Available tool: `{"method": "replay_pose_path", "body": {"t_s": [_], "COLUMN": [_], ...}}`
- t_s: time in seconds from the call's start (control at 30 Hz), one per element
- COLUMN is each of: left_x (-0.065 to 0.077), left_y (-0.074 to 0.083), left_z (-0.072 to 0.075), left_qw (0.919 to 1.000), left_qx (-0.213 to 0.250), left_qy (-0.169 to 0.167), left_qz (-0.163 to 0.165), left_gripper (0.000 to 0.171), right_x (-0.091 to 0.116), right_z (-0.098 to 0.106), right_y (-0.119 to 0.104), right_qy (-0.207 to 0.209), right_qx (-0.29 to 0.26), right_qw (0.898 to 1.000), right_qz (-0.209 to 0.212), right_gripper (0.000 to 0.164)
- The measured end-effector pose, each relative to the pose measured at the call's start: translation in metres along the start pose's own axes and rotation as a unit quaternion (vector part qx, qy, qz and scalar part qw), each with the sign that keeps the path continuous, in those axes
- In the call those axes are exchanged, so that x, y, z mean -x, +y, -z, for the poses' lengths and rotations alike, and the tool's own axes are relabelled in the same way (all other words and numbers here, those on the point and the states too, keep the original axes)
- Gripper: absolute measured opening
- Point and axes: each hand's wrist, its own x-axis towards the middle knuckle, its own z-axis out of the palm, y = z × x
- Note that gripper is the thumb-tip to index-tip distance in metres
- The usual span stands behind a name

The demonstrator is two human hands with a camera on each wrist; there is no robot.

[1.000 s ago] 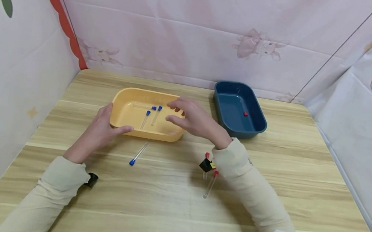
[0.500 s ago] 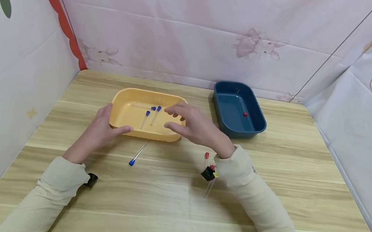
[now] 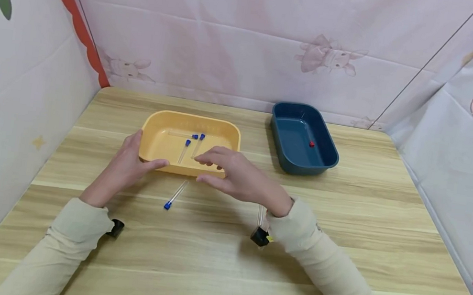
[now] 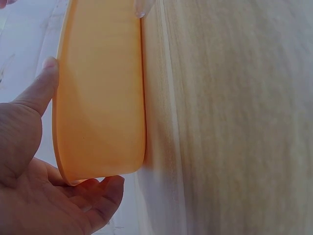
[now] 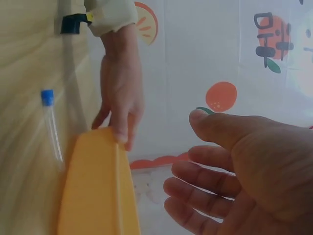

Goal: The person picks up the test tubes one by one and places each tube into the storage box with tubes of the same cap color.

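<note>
My left hand [image 3: 128,167] grips the left end of a yellow plastic bin [image 3: 192,119], thumb on the near rim. In the left wrist view, its fingers bend around the bin's end. Inside lie three clear tubes with blue caps [image 3: 188,143]. My right hand [image 3: 242,174] hovers over the bin's near right corner, thumb and fingers apart, holding nothing. On the table just in front of the bin rests another blue-capped tube [image 3: 176,194]. Beneath the right wrist, a clear tube [image 3: 260,214] shows partly; my hand and the wrist camera hide the rest.
A dark blue bin [image 3: 281,148] stands at the back right with a small red piece [image 3: 312,144] inside. Black wrist cameras [image 3: 260,236] stick out below both sleeves. Printed cloth walls [image 3: 236,70] close off the back and sides of the wooden table [image 3: 189,267].
My right hand has come back toward me and slightly left, from over the bin's inside to its near edge. It now covers the red tube caps seen earlier. My left hand stays put.
</note>
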Motion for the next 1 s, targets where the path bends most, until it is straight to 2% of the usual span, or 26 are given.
{"method": "replay_pose_path", "body": {"t_s": [0.23, 0.4, 0.73, 1.0], "left_x": [0.001, 0.002, 0.004, 0.004], "left_y": [0.0, 0.001, 0.0, 0.0], "left_z": [0.002, 0.002, 0.004, 0.004], "left_qw": [1.0, 1.0, 1.0, 0.9999], "left_qx": [-0.005, -0.004, -0.005, -0.002], "left_qy": [-0.004, -0.005, -0.007, -0.003], "left_qz": [-0.001, 0.0, -0.005, -0.01], "left_gripper": [0.117, 0.117, 0.12, 0.118], "right_x": [0.001, 0.0, -0.004, -0.006], "right_z": [-0.023, -0.039, -0.062, -0.074], "right_y": [-0.003, -0.002, 0.0, 0.003], "right_qy": [-0.034, -0.057, -0.077, -0.117], "right_qx": [0.018, 0.01, 0.021, 0.036], "right_qw": [0.999, 0.998, 0.997, 0.992], "right_qz": [0.004, -0.002, 0.016, -0.009], "right_gripper": [0.041, 0.041, 0.038, 0.043]}}
